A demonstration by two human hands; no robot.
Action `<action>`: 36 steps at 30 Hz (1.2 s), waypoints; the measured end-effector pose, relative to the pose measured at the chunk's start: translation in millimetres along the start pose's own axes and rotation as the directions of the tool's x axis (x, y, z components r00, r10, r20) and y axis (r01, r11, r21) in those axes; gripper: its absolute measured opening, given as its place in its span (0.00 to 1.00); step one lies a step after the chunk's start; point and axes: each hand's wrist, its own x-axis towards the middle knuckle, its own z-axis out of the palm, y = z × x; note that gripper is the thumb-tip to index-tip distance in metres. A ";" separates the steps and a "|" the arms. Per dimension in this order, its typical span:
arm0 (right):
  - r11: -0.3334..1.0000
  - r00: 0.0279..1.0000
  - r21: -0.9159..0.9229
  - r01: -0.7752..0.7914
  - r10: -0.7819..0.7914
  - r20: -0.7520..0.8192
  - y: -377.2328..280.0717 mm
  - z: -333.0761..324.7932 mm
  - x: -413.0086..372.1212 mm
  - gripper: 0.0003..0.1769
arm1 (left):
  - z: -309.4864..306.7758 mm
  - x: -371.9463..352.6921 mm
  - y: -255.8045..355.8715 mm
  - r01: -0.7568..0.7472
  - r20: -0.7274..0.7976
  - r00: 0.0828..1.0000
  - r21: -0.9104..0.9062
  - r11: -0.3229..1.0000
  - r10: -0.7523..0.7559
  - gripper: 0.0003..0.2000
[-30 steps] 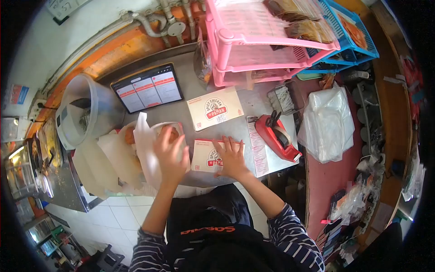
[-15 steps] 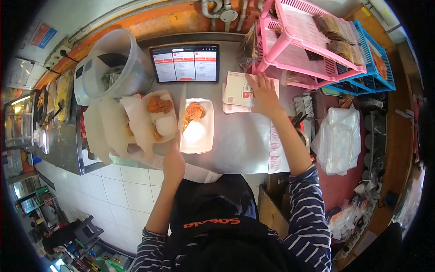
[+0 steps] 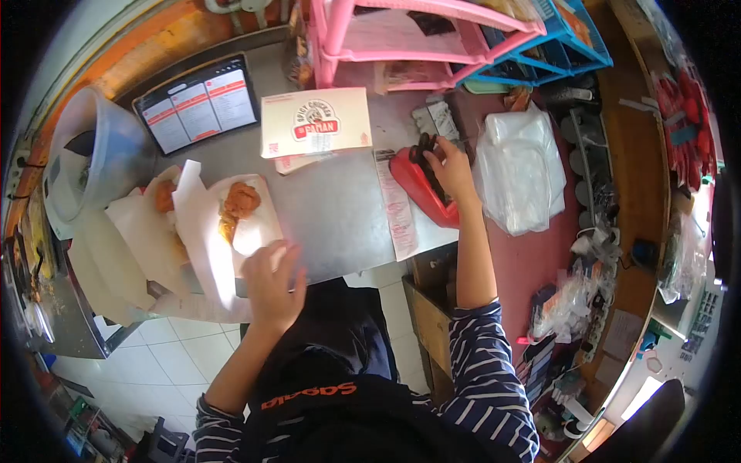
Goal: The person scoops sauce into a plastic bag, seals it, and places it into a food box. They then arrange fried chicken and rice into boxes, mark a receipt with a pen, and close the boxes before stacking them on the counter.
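Observation:
My right hand has its fingers closed on a black object at the back end of a red holder. The fingers partly cover that object, and I cannot tell its exact kind. My left hand hangs near the counter's front edge with its fingers apart and nothing in them. Just beyond it lies an open paper food box with fried chicken and white rice. More open boxes with raised lids stand to the left.
A printed carton tops a small stack behind the counter's middle. A tablet and a clear bucket stand at the left. Pink shelves rise at the back. Clear plastic bags lie right of my hand; a printed strip lies left.
The view has turned right. My right hand has left the carton stack for the black object at the red holder. My left hand has come away from the food box's lid.

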 end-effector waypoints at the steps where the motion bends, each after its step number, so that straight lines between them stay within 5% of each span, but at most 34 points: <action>1: 1.000 1.000 0.014 0.016 -0.016 -0.005 4.2 0.5 1.4 0.16 | 17.0 -2.8 -0.1 -0.032 0.107 0.994 -0.053 0.998 0.038 0.19; 5: 0.993 0.999 -0.111 0.029 -0.032 -0.026 -7.9 -5.4 -6.1 0.12 | 62.3 -13.7 14.4 -0.169 0.345 0.917 -0.116 0.979 0.199 0.17; 8: 0.998 0.936 -0.045 -0.049 0.030 -0.350 -15.7 -8.6 -23.7 0.09 | 72.9 -24.1 20.6 -0.165 0.435 0.871 -0.179 0.970 0.229 0.18; 11: 0.787 0.751 0.599 0.146 0.306 -0.585 -4.8 -13.7 -52.8 0.10 | 73.3 -28.2 12.2 -0.040 0.529 0.838 -0.181 0.983 0.132 0.18; 13: 0.877 0.766 0.464 0.123 0.214 -0.607 -3.7 -20.4 -75.1 0.11 | 73.2 -31.0 4.5 -0.018 0.494 0.864 -0.153 0.988 0.092 0.18; 16: 0.841 0.921 0.531 -0.103 0.283 -0.268 -9.5 -14.3 -96.7 0.12 | 69.7 -31.0 -0.5 0.009 0.471 0.881 -0.107 0.994 0.042 0.18; 20: 0.818 0.933 0.466 -0.337 0.355 0.051 -7.7 -4.7 -106.6 0.05 | 80.3 -26.8 7.2 -0.057 0.549 0.829 -0.101 0.993 0.104 0.21; 25: 0.844 0.940 0.427 -0.326 0.335 0.056 4.7 10.6 -118.6 0.05 | 132.1 -4.5 34.1 -0.365 0.588 0.712 -0.159 0.917 0.385 0.26; 28: 0.818 0.925 0.448 -0.360 0.374 0.061 8.0 16.0 -123.7 0.05 | 159.5 8.7 46.6 -0.508 0.561 0.700 -0.044 0.860 0.442 0.28; 36: 0.830 0.937 0.455 -0.321 0.348 0.028 25.2 22.7 -137.0 0.05 | 180.2 17.1 38.8 -0.529 0.569 0.695 -0.008 0.848 0.440 0.27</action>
